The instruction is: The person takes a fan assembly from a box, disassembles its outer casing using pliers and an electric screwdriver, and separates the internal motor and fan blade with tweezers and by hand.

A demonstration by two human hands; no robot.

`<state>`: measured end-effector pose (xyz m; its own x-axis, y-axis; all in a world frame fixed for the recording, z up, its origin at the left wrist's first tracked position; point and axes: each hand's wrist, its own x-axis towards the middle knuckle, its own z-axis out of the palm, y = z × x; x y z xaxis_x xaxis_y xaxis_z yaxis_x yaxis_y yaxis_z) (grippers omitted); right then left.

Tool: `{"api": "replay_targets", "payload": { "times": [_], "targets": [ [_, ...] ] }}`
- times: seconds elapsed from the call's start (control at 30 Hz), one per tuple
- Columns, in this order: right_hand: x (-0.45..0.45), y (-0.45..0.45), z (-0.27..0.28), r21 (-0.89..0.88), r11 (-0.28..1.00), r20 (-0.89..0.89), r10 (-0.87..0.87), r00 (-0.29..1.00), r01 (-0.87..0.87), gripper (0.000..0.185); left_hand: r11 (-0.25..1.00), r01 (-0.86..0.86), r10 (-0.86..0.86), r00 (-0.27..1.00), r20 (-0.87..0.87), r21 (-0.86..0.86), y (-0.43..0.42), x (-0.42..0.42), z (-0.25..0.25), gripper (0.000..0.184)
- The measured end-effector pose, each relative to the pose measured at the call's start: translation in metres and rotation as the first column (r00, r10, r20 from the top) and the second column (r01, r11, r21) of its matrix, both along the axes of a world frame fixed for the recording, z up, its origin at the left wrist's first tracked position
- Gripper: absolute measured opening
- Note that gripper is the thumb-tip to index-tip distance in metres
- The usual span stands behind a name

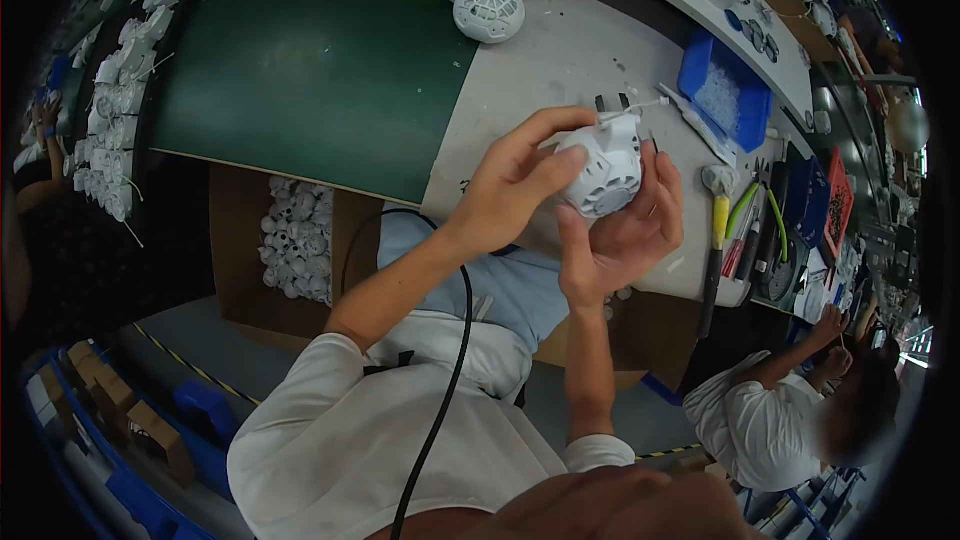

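A white plastic fan-like housing (607,172) with vents and a short neck is held over the pale work mat. My left hand (525,175) grips it from the left, thumb pressed along its side. On the right, my right hand (635,230) cups it from below and behind, fingers curled round the far side. Dark prongs show just behind its neck, and a thin white wire lies at its top. Two similar white housings with web-like grilles, one of them nearer (489,12), rest at the back of the bench.
A blue bin (722,85) of small clear parts stands at the right, near a yellow-handled tool (720,215) and green-handled pliers (776,210). A carton (230,270) of white parts sits below the green mat (310,70). Another person (770,410) works at far right.
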<state>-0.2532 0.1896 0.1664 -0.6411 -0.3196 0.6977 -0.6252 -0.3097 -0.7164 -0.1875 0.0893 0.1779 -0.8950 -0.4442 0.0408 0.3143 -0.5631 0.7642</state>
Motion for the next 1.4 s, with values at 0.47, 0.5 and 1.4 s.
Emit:
{"api": "replay_targets", "payload": {
  "times": [0.47, 0.5, 1.4],
  "targets": [
    [-0.031, 0.017, 0.004, 0.41, 0.912, -0.171, 0.056, 0.984, 0.019, 0.057, 0.997, 0.051, -0.038, 0.975, 0.221, -0.054, -0.022, -0.002, -0.01, 0.049],
    [-0.033, 0.021, 0.001, 0.402, 0.916, -0.165, 0.058, 0.985, 0.013, 0.057, 0.974, 0.162, -0.18, 0.977, 0.114, 0.156, -0.03, 0.0, -0.021, 0.051],
    [-0.075, -0.012, 0.012, 0.725, 0.513, -0.393, -0.24, 0.888, 0.46, 0.061, 0.873, 0.236, -0.147, 0.962, -0.232, 0.427, -0.037, 0.004, -0.033, 0.075]
  ]
}}
